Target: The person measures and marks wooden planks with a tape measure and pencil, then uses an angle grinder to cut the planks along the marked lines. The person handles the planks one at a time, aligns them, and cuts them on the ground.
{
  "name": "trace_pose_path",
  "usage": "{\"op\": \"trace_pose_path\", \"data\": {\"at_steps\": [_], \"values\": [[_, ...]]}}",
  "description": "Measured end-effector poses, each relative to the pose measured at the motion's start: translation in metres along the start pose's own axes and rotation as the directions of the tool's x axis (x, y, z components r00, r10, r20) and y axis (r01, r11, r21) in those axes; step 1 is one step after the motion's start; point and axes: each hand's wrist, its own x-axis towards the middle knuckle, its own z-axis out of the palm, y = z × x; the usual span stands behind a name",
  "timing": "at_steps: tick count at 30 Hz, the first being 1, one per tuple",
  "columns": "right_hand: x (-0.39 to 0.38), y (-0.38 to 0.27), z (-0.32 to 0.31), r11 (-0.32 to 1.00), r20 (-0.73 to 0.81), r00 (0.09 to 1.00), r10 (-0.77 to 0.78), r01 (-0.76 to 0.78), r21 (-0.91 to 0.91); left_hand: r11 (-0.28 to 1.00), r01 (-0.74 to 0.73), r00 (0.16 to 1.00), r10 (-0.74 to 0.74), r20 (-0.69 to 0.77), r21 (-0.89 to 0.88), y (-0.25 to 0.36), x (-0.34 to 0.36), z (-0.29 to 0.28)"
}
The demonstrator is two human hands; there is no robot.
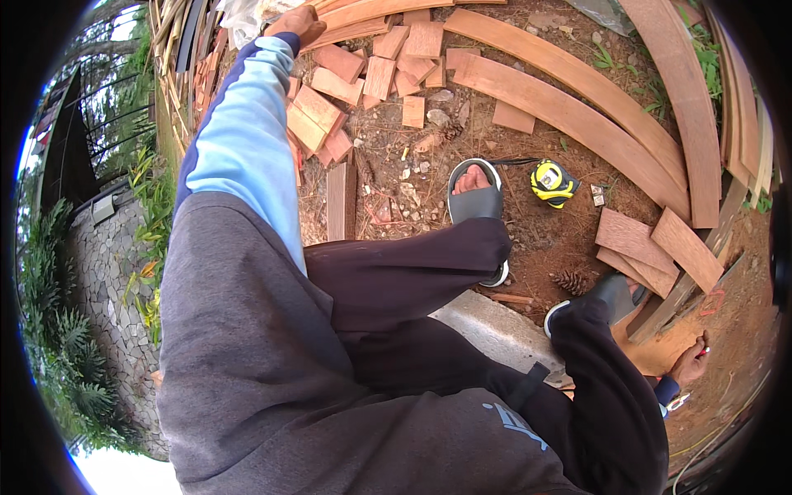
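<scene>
My left arm reaches to the far left, where my left hand (299, 25) is closed beside the ends of some wooden strips (363, 15). Whatever its fingers hold, if anything, is hidden. At the lower right, beyond my knee, my right hand (686, 365) is closed around a small thing with a red and white end (704, 352), too small to name. Beneath that hand lies a smooth orange-brown wooden surface (652, 351). Several short wooden offcuts (635, 239) lie near my right foot. A yellow and black tape measure (553, 183) rests on the ground between the feet and the curved planks.
Long curved planks (569, 115) arc across the far right. Loose wood blocks (379, 76) are heaped at the far left, near a clear plastic bag (241, 23). A concrete slab (495, 326) lies under my legs. Pine cones (569, 283) dot the soil.
</scene>
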Motion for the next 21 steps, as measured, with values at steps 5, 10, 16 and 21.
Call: {"op": "trace_pose_path", "data": {"at_steps": [5,10,16,21], "values": [[-0.007,-0.026,-0.019,0.991,0.023,0.997,-0.080,0.082,-0.103,0.977,0.213,0.974,-0.212,-0.077,-0.001,-0.105,-0.060,-0.005],[-0.018,-0.061,-0.039,0.982,0.066,0.997,-0.026,0.038,-0.186,0.866,0.419,0.902,-0.432,0.013,-0.274,-0.101,-0.117,0.149],[-0.005,-0.053,-0.058,0.986,0.119,0.991,-0.054,0.072,-0.152,0.589,0.733,0.676,-0.683,0.275,-0.340,-0.043,-0.132,0.228],[-0.015,-0.099,-0.036,0.993,0.150,0.985,-0.092,0.101,-0.059,0.488,0.840,0.539,-0.797,0.271,-0.235,-0.001,-0.118,0.223]]}}
